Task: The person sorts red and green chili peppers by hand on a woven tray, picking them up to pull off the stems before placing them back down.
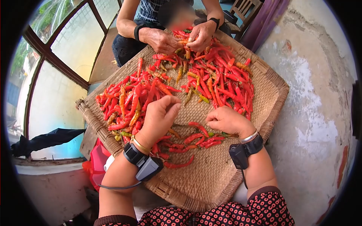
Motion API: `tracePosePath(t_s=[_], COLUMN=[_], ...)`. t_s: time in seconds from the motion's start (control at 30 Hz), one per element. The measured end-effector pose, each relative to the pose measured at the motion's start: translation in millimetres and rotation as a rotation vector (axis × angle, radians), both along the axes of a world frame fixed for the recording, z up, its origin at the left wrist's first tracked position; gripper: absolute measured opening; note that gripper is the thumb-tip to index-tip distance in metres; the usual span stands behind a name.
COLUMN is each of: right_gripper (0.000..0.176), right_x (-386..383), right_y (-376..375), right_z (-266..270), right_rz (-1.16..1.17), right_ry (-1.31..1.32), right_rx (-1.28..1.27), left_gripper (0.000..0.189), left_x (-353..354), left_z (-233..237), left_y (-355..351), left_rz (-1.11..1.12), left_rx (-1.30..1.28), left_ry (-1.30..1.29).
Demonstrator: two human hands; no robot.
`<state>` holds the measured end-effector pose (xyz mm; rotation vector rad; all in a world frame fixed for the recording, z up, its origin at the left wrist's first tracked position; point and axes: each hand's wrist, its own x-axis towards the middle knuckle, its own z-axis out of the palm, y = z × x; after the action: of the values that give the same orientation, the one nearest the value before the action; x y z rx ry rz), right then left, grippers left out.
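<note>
A wide woven tray (203, 184) lies in front of me with red chili peppers on it. My left hand (160, 115) is over the near right side of the left chili pile (130, 96), fingers curled and pinched together. Whatever is between those fingertips I cannot make out. Beside the right chili pile (235, 88), my right hand (228, 120) is low over the tray with its fingers bent in; their tips are partly hidden. Between and below my hands lies a loose row of chili peppers (196, 141), some wrinkled. Several yellow-green chilies (196, 94) lie farther back.
Across the tray a person's two hands (162, 40) work at chilies near the far edge. A rough wall (309, 113) rises at right, framed windows (56, 98) at left. A dark folded umbrella (49, 141) and a red plastic bag (98, 160) are left of the tray.
</note>
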<state>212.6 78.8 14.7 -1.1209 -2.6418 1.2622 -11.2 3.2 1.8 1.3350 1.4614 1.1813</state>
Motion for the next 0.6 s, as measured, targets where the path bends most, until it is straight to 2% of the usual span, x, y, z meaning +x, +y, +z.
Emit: tracePosePath(t_s=[0.07,0.13,0.17,0.23,0.27,0.3,0.4,0.47,0.6], right_gripper=[0.02,0.025,0.025,0.037,0.034,0.034,0.022,0.023,0.023], right_x=[-2,-7,-8,-9,-7,-6,-8,-12,-16], right_y=[2,7,9,13,15,17,12,7,-2], right_z=[2,-1,-3,-8,-13,-17,-11,-13,-7], right_rz=[0.069,-0.456,-0.453,-0.657,-0.681,-0.681,-0.552,-0.456,-0.352], right_ry=[-0.051,0.569,0.572,0.696,0.663,0.671,0.46,0.425,0.353], right_rx=[0.005,-0.352,-0.349,0.006,0.079,0.083,0.046,0.11,0.112], left_gripper=[0.011,0.011,0.011,0.012,0.013,0.015,0.028,0.04,0.046], left_x=[1,4,6,10,13,16,28,38,49], left_z=[5,3,1,-2,-6,-10,-27,-24,-35], left_y=[-4,-5,-6,-7,-8,-8,-10,-14,-15], left_rz=[-0.047,-0.081,-0.114,-0.158,-0.226,-0.292,-0.425,-0.496,-0.477], left_rx=[0.192,0.251,0.305,0.263,0.237,0.214,0.251,0.25,0.186], left_ry=[0.403,0.441,0.477,0.52,0.564,0.608,0.771,0.832,0.954])
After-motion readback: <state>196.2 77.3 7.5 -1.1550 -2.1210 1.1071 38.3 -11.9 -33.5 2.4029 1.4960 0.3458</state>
